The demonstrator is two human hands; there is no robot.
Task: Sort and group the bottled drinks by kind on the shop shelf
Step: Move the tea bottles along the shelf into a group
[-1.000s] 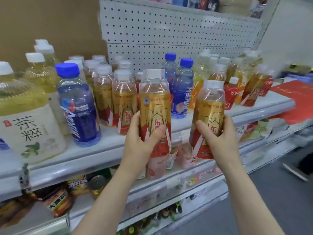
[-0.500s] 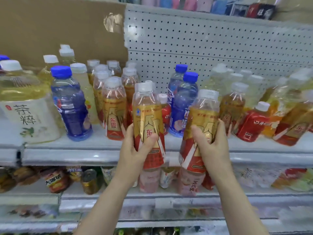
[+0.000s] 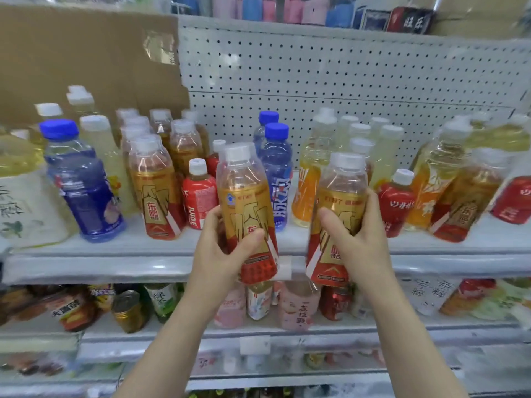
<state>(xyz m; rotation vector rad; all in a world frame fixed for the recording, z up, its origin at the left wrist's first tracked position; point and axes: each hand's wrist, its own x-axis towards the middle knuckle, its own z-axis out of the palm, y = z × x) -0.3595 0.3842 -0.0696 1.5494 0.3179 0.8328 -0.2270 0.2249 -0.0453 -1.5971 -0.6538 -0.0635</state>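
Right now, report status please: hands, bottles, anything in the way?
Left hand grips one gold-label bottle; right hand grips a second gold-label bottle. Both in front of shelf edge, not set down. Small red bottle stands beside the matching row.

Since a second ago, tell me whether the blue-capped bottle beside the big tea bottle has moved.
No. The blue-capped bottle stands where it stood, between the big tea bottle and the gold-label row on the shelf; only the camera shifted.

I'm reading 东鹏 on gold bottle (image 3: 153, 202) at shelf's (image 3: 115, 267) front edge, 东 on left-held bottle (image 3: 244, 196), 特饮 on right-held bottle (image 3: 342, 191), 脉动 on blue bottle (image 3: 278, 179).
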